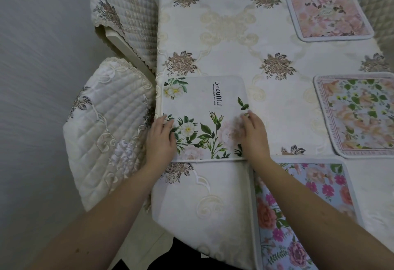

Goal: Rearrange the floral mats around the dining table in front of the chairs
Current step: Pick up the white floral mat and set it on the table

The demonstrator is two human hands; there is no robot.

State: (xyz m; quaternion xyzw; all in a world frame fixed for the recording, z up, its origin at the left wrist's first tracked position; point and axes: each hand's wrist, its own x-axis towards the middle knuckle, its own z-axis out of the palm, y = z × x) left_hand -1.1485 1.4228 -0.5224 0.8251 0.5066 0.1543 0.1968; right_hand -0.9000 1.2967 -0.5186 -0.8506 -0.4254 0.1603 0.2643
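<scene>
At the near left edge of the worktop (234, 35), the fingers (164, 120) of the left hand (161, 139) lie fairly straight and flat on the left margin of the white "Beautiful" mat (202, 116), while the right hand (253, 135) rests with loosely bent fingers on the mat's lower right corner; neither hand pinches or lifts it, both seem to press and steer. The mat lies flat on the embroidered tablecloth (213, 195), its left side just at the worktop's edge, directly in front of the quilted chair (102, 133). To finish this placement well, I judge the hands should slide the mat with even downward pressure so the cloth beneath does not bunch, squaring its long side with the worktop's edge and centring it on the chair. A second chair (123, 11) stands farther along with no mat before it. Three other mats are laid out: a bright floral mat (309, 205) touching the right forearm, a bordered peach mat (358, 114) to the right, and a pink mat (328, 13) at the far side.
</scene>
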